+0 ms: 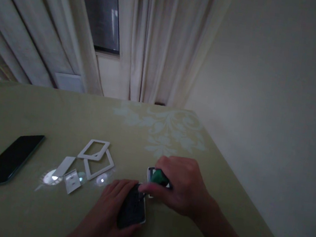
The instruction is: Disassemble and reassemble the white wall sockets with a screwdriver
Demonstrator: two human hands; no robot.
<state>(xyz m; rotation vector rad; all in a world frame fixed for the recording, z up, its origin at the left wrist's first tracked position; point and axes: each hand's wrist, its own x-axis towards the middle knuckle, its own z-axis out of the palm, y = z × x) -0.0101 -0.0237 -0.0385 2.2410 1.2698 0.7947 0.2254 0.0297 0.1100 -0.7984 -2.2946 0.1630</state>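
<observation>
My left hand [110, 212] lies on the table and grips a small dark, white-edged block [134, 209] from the left side. My right hand [180, 185] is closed round a green-handled tool [158, 176], which looks like a screwdriver. Its tip points down at the top of the block. A white piece shows just behind the tool, partly hidden by my right fingers.
Two white square frames [96, 157] lie left of my hands, with a white strip [65, 165] and a small white plate [72, 181] beside them. A black phone [9, 160] rests at the far left. The table ends at the right, near the wall. Curtains hang behind.
</observation>
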